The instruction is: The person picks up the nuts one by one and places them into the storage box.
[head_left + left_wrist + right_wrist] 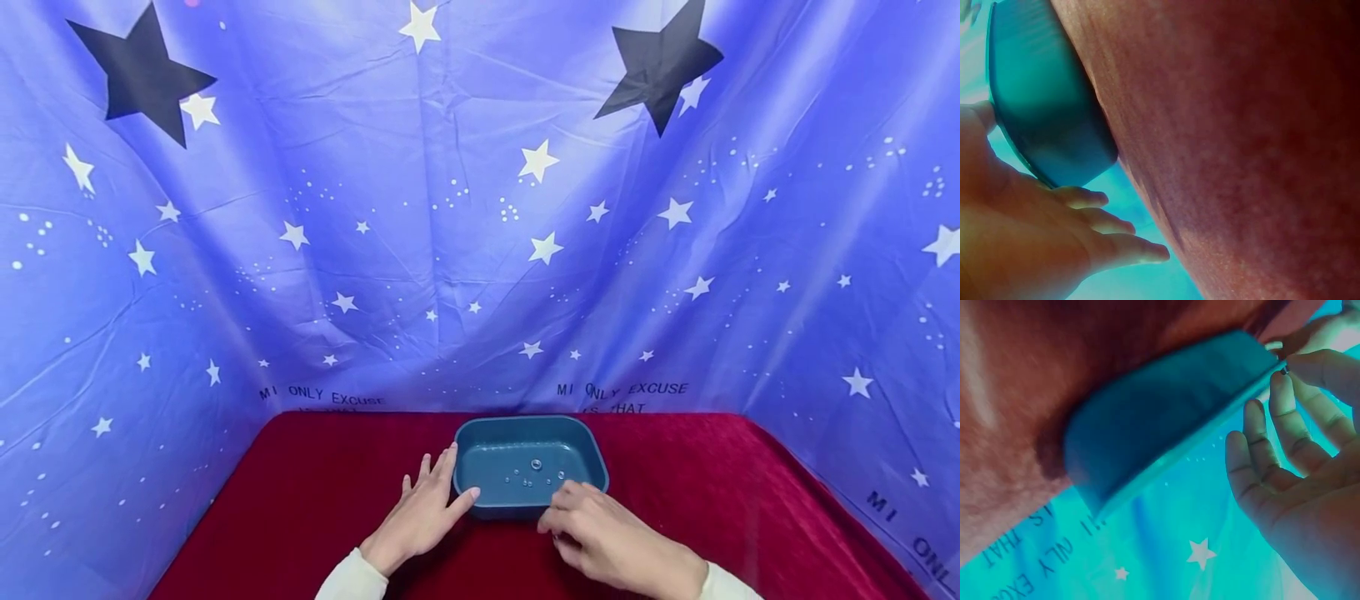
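Observation:
A dark teal rectangular basin (525, 429) with rounded corners stands on the red cloth. On its floor lie several small shiny round pieces (536, 465), the largest ring-like; their exact kind is too small to tell. My left hand (422, 510) rests at the basin's left side with fingers straight, the thumb by the near left corner. In the left wrist view that hand (1029, 231) is spread beside the basin wall. Over the near right rim is my right hand (607, 537). Its thumb and fingertip pinch a tiny dark metallic piece (1284, 370).
Red velvety cloth (315, 475) covers the table around the basin. Blue-violet curtains (450, 250) with white and black stars hang behind and at both sides, close to the table's edges.

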The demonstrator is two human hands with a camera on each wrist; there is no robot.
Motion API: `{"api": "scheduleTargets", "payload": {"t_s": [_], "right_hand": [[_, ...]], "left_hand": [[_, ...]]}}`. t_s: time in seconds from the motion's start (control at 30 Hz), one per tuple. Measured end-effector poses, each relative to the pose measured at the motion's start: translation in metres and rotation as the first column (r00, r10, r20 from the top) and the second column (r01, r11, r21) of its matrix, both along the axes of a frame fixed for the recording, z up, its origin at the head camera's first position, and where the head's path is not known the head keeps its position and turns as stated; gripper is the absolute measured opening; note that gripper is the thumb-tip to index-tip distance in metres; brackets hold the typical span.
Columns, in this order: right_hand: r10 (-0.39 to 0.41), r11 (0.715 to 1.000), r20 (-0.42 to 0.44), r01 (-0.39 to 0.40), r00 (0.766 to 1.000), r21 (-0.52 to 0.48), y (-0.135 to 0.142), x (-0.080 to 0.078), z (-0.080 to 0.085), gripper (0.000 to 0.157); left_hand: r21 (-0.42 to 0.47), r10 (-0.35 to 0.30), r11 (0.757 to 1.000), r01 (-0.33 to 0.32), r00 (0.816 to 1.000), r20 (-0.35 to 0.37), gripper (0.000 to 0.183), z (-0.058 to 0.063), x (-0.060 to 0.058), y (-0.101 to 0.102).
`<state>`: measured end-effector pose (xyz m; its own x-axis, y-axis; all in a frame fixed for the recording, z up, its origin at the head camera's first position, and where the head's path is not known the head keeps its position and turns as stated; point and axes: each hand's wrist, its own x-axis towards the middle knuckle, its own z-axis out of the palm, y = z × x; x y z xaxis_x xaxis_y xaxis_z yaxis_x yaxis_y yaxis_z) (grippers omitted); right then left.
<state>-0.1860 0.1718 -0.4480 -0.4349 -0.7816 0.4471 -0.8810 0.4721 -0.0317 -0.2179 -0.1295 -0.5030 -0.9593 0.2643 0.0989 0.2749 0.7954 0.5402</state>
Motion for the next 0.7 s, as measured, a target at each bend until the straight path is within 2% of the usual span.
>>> {"api": "scheduleTargets", "payload": {"t_s": [0.1, 0.33, 0.57, 0.7], "right_hand": [[-0.001, 1.000, -0.022, 0.000, 1.000, -0.016, -0.008, -0.012, 0.008, 0.024], [-0.024, 0.999, 0.068, 0.022, 0.997, 0.029, -0.021, -0.040, 0.020, 0.018], [-0.079, 0.994, 0.177, 0.064, 0.981, 0.091, -0.038, -0.065, 0.018, 0.017], [-0.078, 0.992, 0.179, 0.058, 0.981, 0.110, -0.052, -0.079, 0.013, 0.017]], "left_hand": [[0.000, -0.002, 1.000, 0.002, 1.000, 0.000, 0.091, 0.000, 0.000, 0.000], [-0.002, -0.001, 1.000, 0.001, 1.000, 0.018, 0.087, 0.001, 0.000, 0.001], [0.002, -0.006, 1.000, 0.006, 0.999, 0.032, 0.090, 0.000, -0.001, 0.001], [0.008, 0.001, 1.000, -0.001, 0.999, 0.040, 0.089, -0.001, -0.001, 0.001]]}}
